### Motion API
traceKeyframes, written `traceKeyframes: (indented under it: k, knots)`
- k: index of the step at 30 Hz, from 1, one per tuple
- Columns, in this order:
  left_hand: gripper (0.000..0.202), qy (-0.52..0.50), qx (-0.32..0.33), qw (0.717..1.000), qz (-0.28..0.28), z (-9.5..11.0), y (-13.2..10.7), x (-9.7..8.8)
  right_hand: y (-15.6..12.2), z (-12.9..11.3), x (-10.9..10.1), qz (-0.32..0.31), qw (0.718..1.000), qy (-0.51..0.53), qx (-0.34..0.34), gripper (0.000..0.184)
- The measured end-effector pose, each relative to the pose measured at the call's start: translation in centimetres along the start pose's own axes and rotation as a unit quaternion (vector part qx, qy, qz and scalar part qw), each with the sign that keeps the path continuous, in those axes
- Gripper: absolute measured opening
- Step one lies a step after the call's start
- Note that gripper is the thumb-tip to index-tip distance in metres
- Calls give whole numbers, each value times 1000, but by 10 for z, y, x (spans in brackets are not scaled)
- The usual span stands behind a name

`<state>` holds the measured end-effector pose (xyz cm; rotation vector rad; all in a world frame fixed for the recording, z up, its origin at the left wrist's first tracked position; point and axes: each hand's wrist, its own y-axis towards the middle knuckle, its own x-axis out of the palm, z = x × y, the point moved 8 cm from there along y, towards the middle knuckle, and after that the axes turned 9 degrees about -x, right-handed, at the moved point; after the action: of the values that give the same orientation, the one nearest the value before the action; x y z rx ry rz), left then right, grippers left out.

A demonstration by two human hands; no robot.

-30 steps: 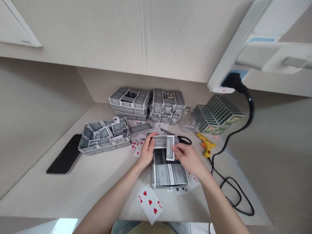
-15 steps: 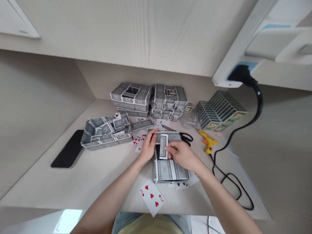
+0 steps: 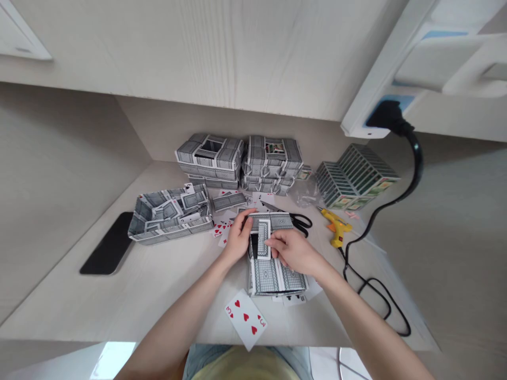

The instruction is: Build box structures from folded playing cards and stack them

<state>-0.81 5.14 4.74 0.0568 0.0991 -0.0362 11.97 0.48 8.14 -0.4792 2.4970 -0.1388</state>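
Note:
In front of me sits a box built of playing cards [image 3: 266,277], grey patterned backs outward, with a dark opening in its top. My right hand [image 3: 291,249] pinches a narrow, folded or cut playing card [image 3: 264,240] upright in the view over that opening. My left hand [image 3: 240,236] grips the box's far left side, thumb near the top edge and fingers around the corner. Nearer to me, a three of hearts [image 3: 246,320] lies face up. Other cards poke out from under the box's near edge.
An open card tray [image 3: 172,224] with loose cards stands left, beside a black phone [image 3: 106,244]. Stacked card boxes [image 3: 209,158] are behind. Scissors [image 3: 301,221], a yellow glue gun [image 3: 336,227] with a black cord, and stacked card decks [image 3: 366,171] lie to the right.
The view has shifted slightly. Both hands keep nearly the same place on the box, and the narrow card stays pinched over the opening with hardly any movement.

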Motion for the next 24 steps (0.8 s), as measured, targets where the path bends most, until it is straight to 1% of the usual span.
traceKeyframes:
  k: [8,15,20,24]
  knots:
    - [29,-2,-1,1000,-5,-2,1,0,4,10,5,-8,999,34,34,28]
    - [28,-1,-4,1000,-5,-2,1,0,5,11,7,-7,999,37,37,28]
    - [28,4,-1,1000,-1,0,1,0,6,7,6,-3,1000,10,17,28]
    - [28,9,7,1000,-1,0,1,0,6,12,10,-38,998,26,46,26]
